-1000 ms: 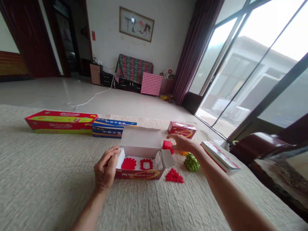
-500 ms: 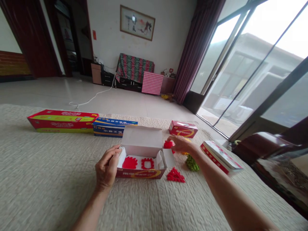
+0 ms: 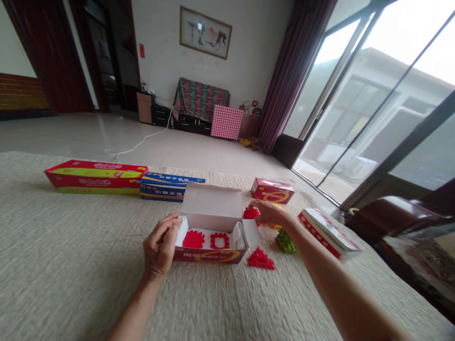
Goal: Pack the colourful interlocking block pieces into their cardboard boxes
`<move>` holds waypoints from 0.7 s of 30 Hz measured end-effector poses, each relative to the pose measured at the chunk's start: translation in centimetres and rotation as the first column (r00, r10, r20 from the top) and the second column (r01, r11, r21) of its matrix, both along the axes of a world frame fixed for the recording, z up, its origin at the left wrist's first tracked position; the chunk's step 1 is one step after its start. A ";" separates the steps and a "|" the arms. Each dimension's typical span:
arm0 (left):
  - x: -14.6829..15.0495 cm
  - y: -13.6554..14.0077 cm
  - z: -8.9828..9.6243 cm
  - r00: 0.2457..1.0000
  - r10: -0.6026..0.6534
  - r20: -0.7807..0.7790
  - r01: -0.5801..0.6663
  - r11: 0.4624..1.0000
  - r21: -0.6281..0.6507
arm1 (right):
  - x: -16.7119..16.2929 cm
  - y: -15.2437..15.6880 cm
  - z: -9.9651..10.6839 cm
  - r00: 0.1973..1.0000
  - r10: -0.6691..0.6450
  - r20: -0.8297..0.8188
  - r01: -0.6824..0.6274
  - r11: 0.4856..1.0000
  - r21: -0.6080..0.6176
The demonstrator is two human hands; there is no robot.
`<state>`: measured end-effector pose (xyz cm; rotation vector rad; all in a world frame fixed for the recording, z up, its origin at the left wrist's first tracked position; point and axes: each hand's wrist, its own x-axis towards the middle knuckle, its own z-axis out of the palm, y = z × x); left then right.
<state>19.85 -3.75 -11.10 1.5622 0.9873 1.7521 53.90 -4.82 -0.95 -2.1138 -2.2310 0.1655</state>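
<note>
The left hand [image 3: 160, 248] steadies the open carton [image 3: 209, 237], fingers curled against its left end flap. The right hand [image 3: 272, 213] pinches a red interlocking plastic piece [image 3: 250, 212] just past the carton's right end, fingertips closed on it (two red pieces [image 3: 206, 239] already lie inside). This looks like the packing step: the held piece likely needs carrying over the right flap and lowering in. A red triangle piece [image 3: 261, 259] and green cluster [image 3: 285, 241] lie near the right wrist.

open red box [image 3: 209, 255], red pieces [image 3: 194, 239] inside
</note>
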 end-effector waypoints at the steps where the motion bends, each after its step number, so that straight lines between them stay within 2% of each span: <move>1: 0.0 0.0 0.0 1.000 0.000 0.000 0.000 1.000 0.002 | 0.2 0.0 0.1 1.000 0.023 -0.002 -0.023 1.000 -0.012; 3: 0.1 0.0 0.0 1.000 0.006 0.002 -0.006 1.000 0.005 | 0.4 -0.3 0.6 0.999 0.037 -0.022 -0.037 0.999 0.005; 6: 0.1 0.0 0.1 1.000 0.006 0.004 -0.006 1.000 0.006 | -0.2 -1.3 2.3 0.996 0.050 -0.074 -0.040 0.991 0.130; 8: 0.2 0.0 0.2 1.000 0.001 0.010 -0.001 1.000 0.004 | -1.8 -2.3 3.6 0.982 0.125 -0.140 -0.091 0.969 0.230; 10: 0.2 0.0 0.3 1.000 0.000 0.019 0.000 1.000 0.002 | -4.2 -3.5 4.7 0.954 0.233 -0.190 -0.176 0.945 0.276; 13: 0.3 -0.1 0.4 1.000 0.008 0.021 -0.008 1.000 0.006 | -8.2 -4.8 5.1 0.903 0.366 -0.224 -0.325 0.924 0.199; 15: 0.3 -0.1 0.4 1.000 0.011 0.013 -0.011 1.000 0.010 | -10.1 -5.2 4.6 0.898 0.390 -0.205 -0.367 0.920 0.142; 21: 0.2 0.1 0.2 1.000 0.013 0.004 -0.013 1.000 0.012 | -11.2 -5.1 2.9 0.903 0.402 -0.153 -0.396 0.916 0.070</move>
